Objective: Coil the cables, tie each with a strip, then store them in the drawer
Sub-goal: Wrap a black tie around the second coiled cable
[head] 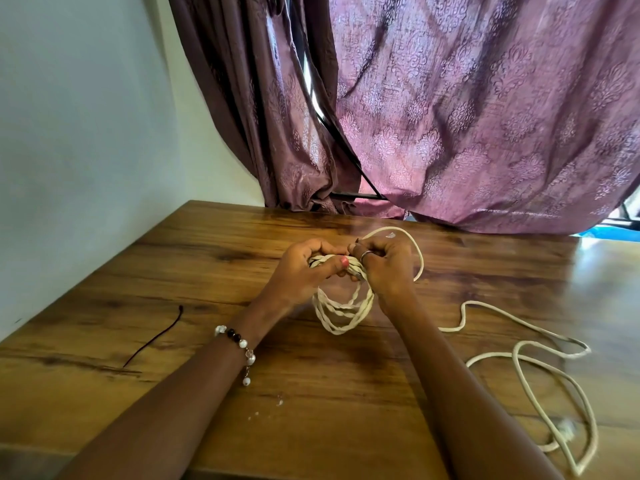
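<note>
I have both hands up over the middle of the table [180,258], working the same white cable [341,315]. My left hand [304,268] is curled around the top of the coil, thumb pressed across the gathered loops, and I judge it is there to pin the turns together so they do not spring apart. My right hand [388,263], the one with the ring, is closed on the same bundle just beside the left, fingers folded in and pinching the cable where the free length arcs up and over the knuckles; that arc looks like the next turn being fed on. The finished loops hang below both hands, their lower end near or on the wood, I cannot tell which. The rest of the cable trails away to my right across the table in loose bends, with its plug [566,427] blurred near the front edge, so I judge the coiling is only partly done. A thin dark strip [156,336] lies apart on the left, likely kept within reach for the tying. No drawer shows. The table is glossy, dark-grained wood with a few pale crumbs near me, set into a corner: a plain white wall [86,116] on the left and patterned purple curtains [467,109] behind.
</note>
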